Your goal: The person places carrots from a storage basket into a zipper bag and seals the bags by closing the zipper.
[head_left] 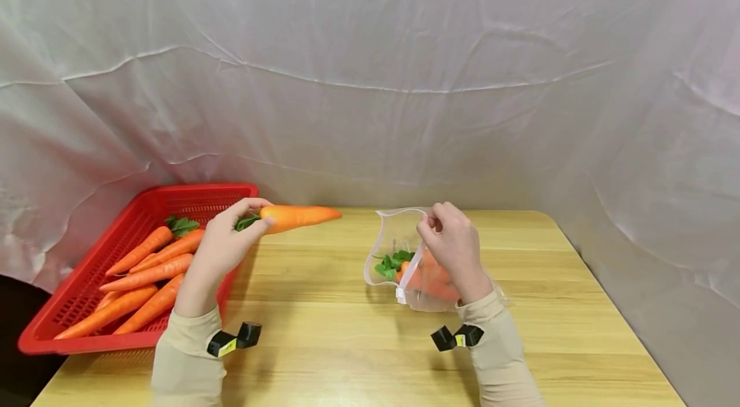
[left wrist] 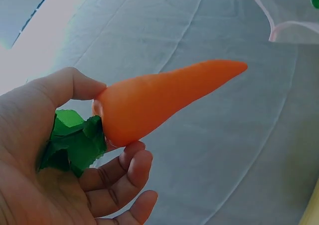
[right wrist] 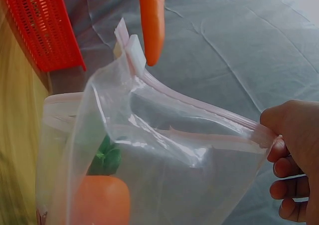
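My left hand (head_left: 222, 237) pinches a carrot (head_left: 297, 217) at its thick end, thumb on one side and fingertips on the other. Its green leaves (left wrist: 75, 142) lie against the palm, and the tip points right toward the bag. My right hand (head_left: 453, 243) pinches the upper rim of a clear zip bag (right wrist: 174, 185) between thumb and forefinger. The mouth of the bag gapes toward the left, with a white slider (right wrist: 134, 55) on its zip edge. Inside lies a carrot (right wrist: 102, 200) with green leaves, partly blurred by the plastic.
A red plastic basket (head_left: 239, 190) stands at the left of the wooden table (head_left: 324, 349), with several carrots (head_left: 153, 273) in it. Grey cloth (head_left: 370, 73) hangs behind and on the right. Small black cameras sit on both wrists.
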Available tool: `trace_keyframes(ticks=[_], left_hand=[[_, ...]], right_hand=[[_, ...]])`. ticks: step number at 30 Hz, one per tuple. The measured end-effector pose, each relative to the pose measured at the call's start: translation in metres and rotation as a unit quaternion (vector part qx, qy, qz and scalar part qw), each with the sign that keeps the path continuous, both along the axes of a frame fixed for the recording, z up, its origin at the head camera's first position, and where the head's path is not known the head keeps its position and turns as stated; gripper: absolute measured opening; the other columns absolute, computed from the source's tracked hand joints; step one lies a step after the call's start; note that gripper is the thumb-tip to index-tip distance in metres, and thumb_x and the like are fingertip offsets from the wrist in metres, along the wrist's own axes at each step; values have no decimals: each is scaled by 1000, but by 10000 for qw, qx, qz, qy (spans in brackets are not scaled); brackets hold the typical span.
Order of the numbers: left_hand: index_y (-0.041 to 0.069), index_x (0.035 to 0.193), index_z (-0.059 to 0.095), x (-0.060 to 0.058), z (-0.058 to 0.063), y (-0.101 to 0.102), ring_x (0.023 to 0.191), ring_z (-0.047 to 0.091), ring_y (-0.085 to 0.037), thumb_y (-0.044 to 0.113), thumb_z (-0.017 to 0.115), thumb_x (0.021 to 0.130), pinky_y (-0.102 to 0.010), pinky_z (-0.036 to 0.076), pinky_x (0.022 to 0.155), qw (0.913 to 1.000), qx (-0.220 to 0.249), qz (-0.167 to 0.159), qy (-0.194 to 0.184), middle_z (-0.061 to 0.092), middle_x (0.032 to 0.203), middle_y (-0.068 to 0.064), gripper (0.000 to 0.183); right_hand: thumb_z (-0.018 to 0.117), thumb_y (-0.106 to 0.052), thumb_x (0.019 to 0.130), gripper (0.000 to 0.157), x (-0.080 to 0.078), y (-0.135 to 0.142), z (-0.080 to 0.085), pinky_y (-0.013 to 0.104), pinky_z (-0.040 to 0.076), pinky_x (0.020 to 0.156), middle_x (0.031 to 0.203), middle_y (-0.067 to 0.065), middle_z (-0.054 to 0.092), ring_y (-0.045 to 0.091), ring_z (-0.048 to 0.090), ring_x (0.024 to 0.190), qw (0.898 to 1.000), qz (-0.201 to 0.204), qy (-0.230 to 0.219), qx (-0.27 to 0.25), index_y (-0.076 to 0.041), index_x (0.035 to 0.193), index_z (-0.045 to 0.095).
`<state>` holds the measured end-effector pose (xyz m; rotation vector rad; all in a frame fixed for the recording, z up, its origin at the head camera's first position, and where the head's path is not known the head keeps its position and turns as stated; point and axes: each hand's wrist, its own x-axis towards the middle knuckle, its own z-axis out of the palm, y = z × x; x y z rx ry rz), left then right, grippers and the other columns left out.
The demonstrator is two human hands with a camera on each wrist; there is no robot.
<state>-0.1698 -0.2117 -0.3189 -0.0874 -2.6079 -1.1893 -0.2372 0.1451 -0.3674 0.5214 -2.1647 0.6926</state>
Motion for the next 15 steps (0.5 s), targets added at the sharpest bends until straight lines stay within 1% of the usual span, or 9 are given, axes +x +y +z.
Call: trace_keyframes(ticks=[2,5,11,13,15], left_hand=[[14,121,62,-2,0,4,104,56,-25,35,61,95,-37,42,85,9999,36,-101,-10,66,114,-13,33],[14,120,63,-6,-3,11,97,58,-25,33,62,94,-36,44,81,9996,128,-261,-25,67,106,-13,32],[15,116,65,-16,-12,29,79,59,-17,33,63,93,-31,45,72,9982,169,-576,-44,69,87,-7,29],[14,114,66,-19,-15,35,74,59,-16,33,65,92,-31,46,70,9975,192,-681,-67,68,83,-6,29],[13,113,67,-22,-19,43,72,58,-15,32,66,92,-30,46,67,9965,205,-801,-108,67,82,-6,28]], right_hand=[[60,-5,78,19,0,0,0,25,30,51,63,3,45,13,38,56,10000,3,10,5,-12,65,48],[60,-5,78,19,0,0,0,24,30,51,63,2,45,13,38,56,10000,2,22,17,-12,65,48],[60,-4,78,20,0,-1,-1,24,30,51,63,2,45,12,37,56,10000,19,26,9,-12,65,47],[60,-4,78,20,1,-2,-1,24,29,51,63,2,44,12,37,56,10000,38,34,1,-11,65,47],[60,-4,78,20,1,-2,0,24,29,51,62,2,44,12,37,56,10000,41,52,-2,-11,65,47]])
